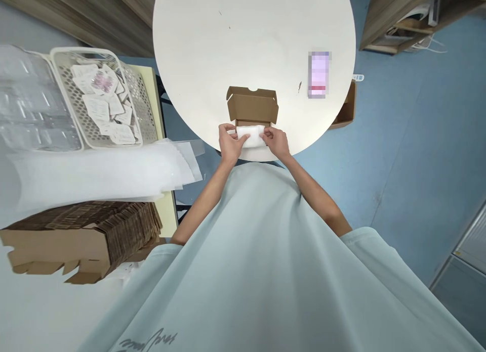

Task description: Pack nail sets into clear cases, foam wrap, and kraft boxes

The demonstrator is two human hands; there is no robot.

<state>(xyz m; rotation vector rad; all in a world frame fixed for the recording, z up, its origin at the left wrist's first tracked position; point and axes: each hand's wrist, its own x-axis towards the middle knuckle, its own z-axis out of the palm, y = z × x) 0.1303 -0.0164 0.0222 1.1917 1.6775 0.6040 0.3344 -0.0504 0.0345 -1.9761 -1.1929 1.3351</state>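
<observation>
A small cardboard box (252, 104) stands on the round white table near its front edge, with its lid raised away from me. Over the box's opening lies a white wrapped bundle (250, 136), its contents hidden. My left hand (230, 143) grips the bundle's left end between thumb and fingers. At the right end, my right hand (277, 141) pinches it with thumb and fingertips. Both hands cover parts of the box's sides, and I cannot tell how deep the bundle sits.
A blurred pinkish rectangle (319, 75) lies on the white table (197, 48). To the left are a white basket (56, 56) of small packets, clear plastic containers (36, 99), white foam sheets (102, 172) and stacked flat cardboard boxes (129, 230). A cardboard box (346, 109) stands below the table's right edge.
</observation>
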